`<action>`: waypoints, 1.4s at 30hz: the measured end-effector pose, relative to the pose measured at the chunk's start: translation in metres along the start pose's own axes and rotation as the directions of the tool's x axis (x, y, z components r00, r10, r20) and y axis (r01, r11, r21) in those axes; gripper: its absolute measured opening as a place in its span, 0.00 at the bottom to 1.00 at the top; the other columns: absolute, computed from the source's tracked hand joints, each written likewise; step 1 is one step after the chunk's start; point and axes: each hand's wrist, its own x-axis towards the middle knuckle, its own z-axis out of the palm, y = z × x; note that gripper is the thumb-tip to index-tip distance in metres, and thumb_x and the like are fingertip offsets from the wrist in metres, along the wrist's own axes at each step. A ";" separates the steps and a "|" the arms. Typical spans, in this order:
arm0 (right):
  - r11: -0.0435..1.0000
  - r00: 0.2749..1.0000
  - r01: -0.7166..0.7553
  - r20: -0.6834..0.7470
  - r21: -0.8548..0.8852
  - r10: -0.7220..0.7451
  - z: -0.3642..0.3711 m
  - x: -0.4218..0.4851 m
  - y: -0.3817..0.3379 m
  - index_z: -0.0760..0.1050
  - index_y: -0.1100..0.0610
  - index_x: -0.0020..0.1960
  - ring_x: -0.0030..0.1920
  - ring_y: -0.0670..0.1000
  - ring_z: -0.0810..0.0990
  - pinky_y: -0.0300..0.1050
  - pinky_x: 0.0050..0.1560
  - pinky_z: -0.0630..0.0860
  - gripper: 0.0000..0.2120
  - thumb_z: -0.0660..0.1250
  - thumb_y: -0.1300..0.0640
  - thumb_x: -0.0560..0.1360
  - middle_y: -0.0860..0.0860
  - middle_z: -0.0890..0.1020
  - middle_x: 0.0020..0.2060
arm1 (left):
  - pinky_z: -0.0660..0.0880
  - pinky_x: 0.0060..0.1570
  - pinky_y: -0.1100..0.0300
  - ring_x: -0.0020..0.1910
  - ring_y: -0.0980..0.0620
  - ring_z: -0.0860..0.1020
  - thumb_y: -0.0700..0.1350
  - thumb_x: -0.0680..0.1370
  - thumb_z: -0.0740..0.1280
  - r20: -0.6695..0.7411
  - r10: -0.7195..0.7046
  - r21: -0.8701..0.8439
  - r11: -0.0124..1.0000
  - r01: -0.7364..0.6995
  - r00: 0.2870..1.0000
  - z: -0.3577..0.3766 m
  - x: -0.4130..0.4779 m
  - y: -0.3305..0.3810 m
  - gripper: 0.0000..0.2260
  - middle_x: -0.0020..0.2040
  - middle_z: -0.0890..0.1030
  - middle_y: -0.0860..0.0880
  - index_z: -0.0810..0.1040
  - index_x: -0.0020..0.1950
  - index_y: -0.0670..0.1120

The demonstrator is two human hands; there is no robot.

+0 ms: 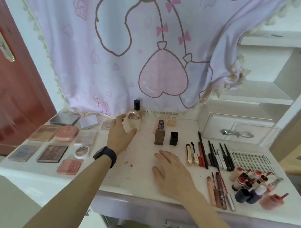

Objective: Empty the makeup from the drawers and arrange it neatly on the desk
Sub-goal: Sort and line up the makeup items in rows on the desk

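Observation:
My left hand (pixel 120 135) reaches to the back middle of the white desk (pixel 138 177), its fingers curled around a rounded clear bottle with a rose-gold cap (pixel 133 120). A dark-capped bottle (pixel 137 106) stands just behind it. My right hand (pixel 169 168) rests flat on the desk, palm down, holding nothing. A brown square bottle (pixel 160 133) and its black cap (pixel 173 138) stand ahead of that hand. Several palettes and compacts (pixel 52 153) lie in rows at the left. Pencils and mascaras (pixel 212 155), lip glosses (pixel 219 191) and small bottles (pixel 251 185) lie at the right.
A pink printed cloth (pixel 150 51) hangs over the back of the desk. A small white drawer unit with a silver handle (pixel 237 132) stands at the back right, with a lash tray (pixel 253 160) before it. White shelves (pixel 274 69) rise at the right, a red door (pixel 11 86) at the left.

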 end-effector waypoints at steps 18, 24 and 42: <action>0.991 0.995 0.037 0.099 -0.131 -0.024 0.019 -0.007 0.004 0.50 0.50 0.82 0.81 0.48 0.44 0.44 0.77 0.36 0.30 0.46 0.39 0.84 0.47 0.50 0.82 | 0.75 0.51 0.53 0.49 0.49 0.77 0.63 0.71 0.68 -0.097 -0.209 -0.109 0.974 0.198 0.973 0.020 0.017 0.022 0.21 0.50 0.79 0.53 0.73 0.56 0.51; 1.000 0.996 -0.031 0.089 0.000 0.031 0.013 -0.009 -0.001 0.58 0.50 0.81 0.80 0.45 0.49 0.41 0.77 0.40 0.29 0.52 0.40 0.83 0.45 0.55 0.81 | 0.73 0.44 0.62 0.50 0.56 0.78 0.53 0.73 0.75 -0.132 0.010 -0.176 0.984 -0.034 0.991 -0.015 -0.041 0.029 0.18 0.50 0.77 0.61 0.77 0.60 0.52; 0.640 0.950 -0.224 0.018 0.735 0.312 -0.049 -0.109 0.009 0.74 0.56 0.38 0.26 0.44 0.70 0.37 0.30 0.67 0.20 0.61 0.43 0.82 0.42 0.74 0.23 | 0.72 0.50 0.63 0.53 0.55 0.72 0.61 0.75 0.66 0.435 0.437 0.190 0.810 -0.555 0.787 0.010 -0.206 0.056 0.29 0.59 0.73 0.53 0.63 0.72 0.51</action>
